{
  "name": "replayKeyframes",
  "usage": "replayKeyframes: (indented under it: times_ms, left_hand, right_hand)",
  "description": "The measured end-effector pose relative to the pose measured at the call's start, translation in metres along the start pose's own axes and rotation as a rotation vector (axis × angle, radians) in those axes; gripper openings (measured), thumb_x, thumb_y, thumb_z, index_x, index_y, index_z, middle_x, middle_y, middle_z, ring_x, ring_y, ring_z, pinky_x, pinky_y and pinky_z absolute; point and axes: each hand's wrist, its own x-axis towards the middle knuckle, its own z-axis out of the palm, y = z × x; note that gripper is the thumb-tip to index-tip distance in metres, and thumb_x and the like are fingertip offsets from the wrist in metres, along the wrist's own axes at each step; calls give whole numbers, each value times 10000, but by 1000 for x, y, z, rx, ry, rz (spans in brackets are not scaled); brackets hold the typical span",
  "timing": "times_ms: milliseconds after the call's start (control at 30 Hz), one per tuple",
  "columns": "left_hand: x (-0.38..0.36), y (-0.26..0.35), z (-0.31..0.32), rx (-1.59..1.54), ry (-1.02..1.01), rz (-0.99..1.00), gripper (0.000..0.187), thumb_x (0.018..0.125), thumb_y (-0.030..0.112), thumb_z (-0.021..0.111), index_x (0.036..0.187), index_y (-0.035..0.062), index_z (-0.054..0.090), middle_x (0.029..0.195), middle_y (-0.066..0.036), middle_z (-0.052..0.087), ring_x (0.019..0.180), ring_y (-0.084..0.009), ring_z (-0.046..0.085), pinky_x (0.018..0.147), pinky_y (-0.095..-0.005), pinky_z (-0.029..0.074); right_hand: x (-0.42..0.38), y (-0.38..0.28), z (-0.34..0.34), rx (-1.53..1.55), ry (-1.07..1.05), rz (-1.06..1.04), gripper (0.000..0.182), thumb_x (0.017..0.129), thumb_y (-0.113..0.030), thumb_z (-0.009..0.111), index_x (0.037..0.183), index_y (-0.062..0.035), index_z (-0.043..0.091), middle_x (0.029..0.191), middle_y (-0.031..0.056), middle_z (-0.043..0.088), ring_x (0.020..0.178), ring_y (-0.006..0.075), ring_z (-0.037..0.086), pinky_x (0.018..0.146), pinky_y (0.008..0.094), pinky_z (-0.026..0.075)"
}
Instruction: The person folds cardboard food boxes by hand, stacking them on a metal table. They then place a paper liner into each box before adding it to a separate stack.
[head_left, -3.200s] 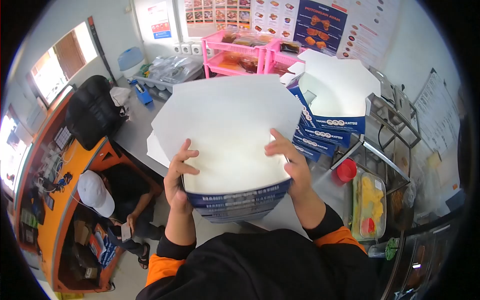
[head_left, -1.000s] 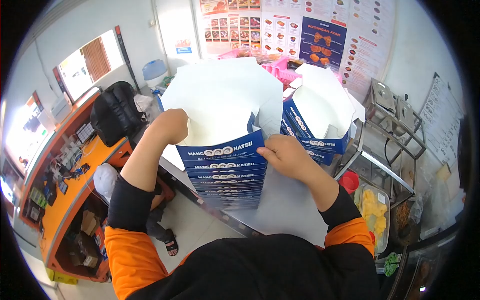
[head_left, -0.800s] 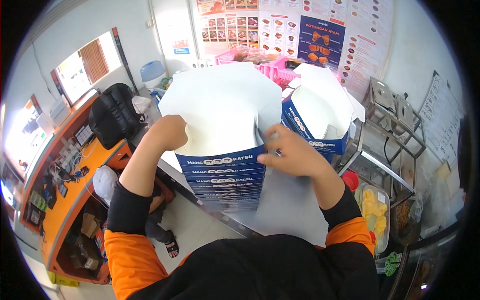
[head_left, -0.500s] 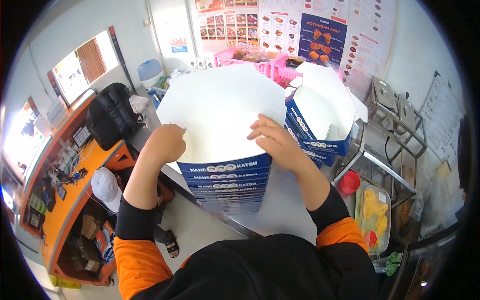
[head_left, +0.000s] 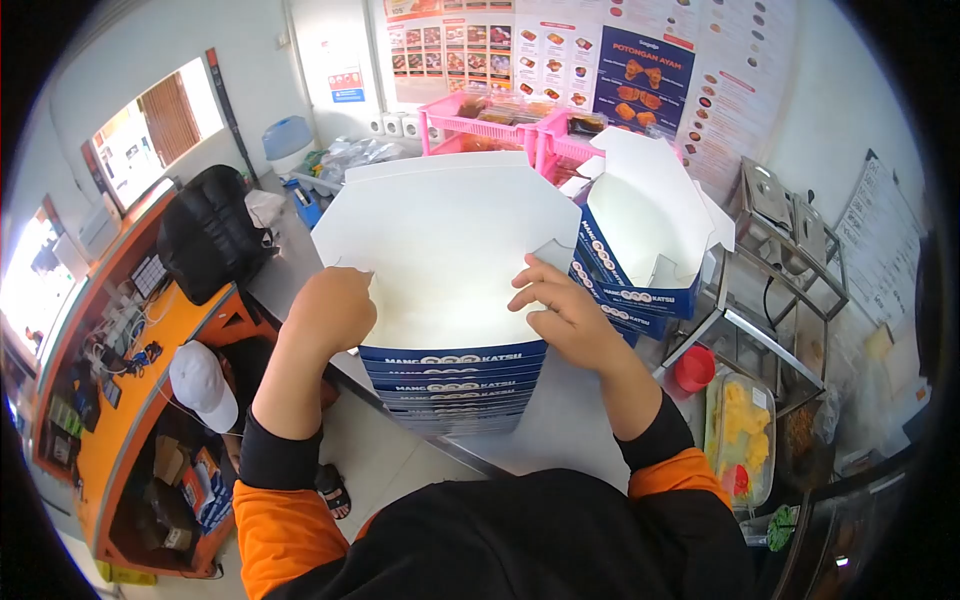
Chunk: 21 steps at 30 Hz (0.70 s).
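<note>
A tall stack of nested blue boxes (head_left: 455,385) with white insides stands on the metal counter in front of me. The top box (head_left: 440,250) has its white lid flap raised at the back. My left hand (head_left: 335,310) has its fingers curled over the left rim of the top box, gripping the edge there. At the right side, my right hand (head_left: 562,308) reaches over the rim with bent, spread fingers, by the corner flap. A second stack of open boxes (head_left: 640,235) stands to the right, behind my right hand.
Pink baskets (head_left: 490,130) stand behind the stacks. At right are a metal rack (head_left: 765,325), a red cup (head_left: 694,368) and a tub of yellow pieces (head_left: 742,430). A person in a white cap (head_left: 204,385) is at lower left by an orange counter (head_left: 150,370).
The raised lid sits lower in view, and the corner flap by my right hand now shows. My right hand has shifted slightly right and down. The capped person's head appears a little further left and lower.
</note>
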Motion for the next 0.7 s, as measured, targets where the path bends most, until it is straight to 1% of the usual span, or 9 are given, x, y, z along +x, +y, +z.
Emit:
replayKeyframes:
  times_ms: [100, 200, 267, 300, 333, 433, 467, 600, 700]
  left_hand:
    - [-1, -5, 5, -17, 58, 18, 318, 760, 132, 434, 974, -12, 621, 898, -202, 619, 862, -349, 583, 758, -411, 461]
    - [-2, -10, 7, -86, 144, -8, 358, 792, 235, 476, 1020, 0, 619, 862, -193, 623, 812, -346, 592, 728, -404, 465]
    - [-6, -8, 5, -227, 238, -89, 391, 793, 289, 523, 1047, 5, 615, 816, -174, 622, 743, -312, 597, 681, -375, 464]
    - [-14, -6, -4, -330, 294, -151, 407, 786, 303, 553, 1059, 6, 611, 786, -159, 619, 698, -280, 599, 650, -351, 461]
    - [-21, -3, -11, -432, 349, -212, 427, 779, 317, 583, 1071, 8, 608, 757, -144, 617, 654, -249, 600, 618, -327, 458]
    - [-39, 7, -17, -706, 572, -122, 415, 743, 251, 647, 1066, -8, 608, 670, -86, 576, 554, -139, 536, 551, -251, 417]
    - [-45, 9, -18, -761, 564, -72, 422, 744, 228, 667, 1089, -3, 597, 738, -72, 584, 590, -95, 515, 548, -221, 410]
    - [-49, 25, -18, -1230, 509, 273, 600, 763, 308, 635, 1240, -2, 446, 978, -106, 517, 745, -143, 554, 603, -229, 449]
    - [-36, 47, -28, -1673, 323, 428, 800, 748, 264, 674, 1370, 13, 238, 1242, -171, 404, 949, -210, 533, 750, -291, 461]
  right_hand:
    - [0, 1, 1, 19, 27, 3, 236, 778, -163, 538, 950, -12, 596, 1072, 162, 540, 1194, 334, 410, 955, 384, 341]
    - [-3, 19, -1, 426, 391, 29, 364, 780, -203, 593, 1076, 3, 539, 1107, 162, 524, 1132, 309, 452, 943, 381, 346]
    - [2, 38, -20, 4, 693, 27, 450, 764, -189, 618, 1141, 17, 484, 1139, 167, 503, 1069, 303, 476, 946, 389, 337]
    - [4, 56, -34, -481, 712, 4, 474, 742, -185, 644, 1149, 6, 492, 1168, 181, 481, 1062, 319, 474, 966, 397, 318]
    - [4, 82, -34, -695, 769, 142, 399, 765, -194, 619, 1100, -3, 518, 1098, 156, 533, 1036, 311, 498, 980, 453, 296]
    - [9, 91, -51, -956, 170, 822, 252, 807, -176, 555, 1009, -25, 556, 968, 117, 588, 954, 296, 541, 985, 520, 268]
    - [5, 90, -55, -937, 301, 677, 207, 822, -166, 529, 979, -36, 564, 930, 107, 593, 925, 290, 549, 986, 534, 257]
    - [-5, 35, -64, -780, 631, 25, 138, 825, -104, 474, 895, -84, 591, 847, 83, 598, 836, 271, 565, 1001, 556, 233]
    - [-18, -50, -62, -828, 256, -210, 137, 767, -99, 505, 867, -108, 598, 818, 37, 597, 827, 223, 575, 1002, 568, 227]
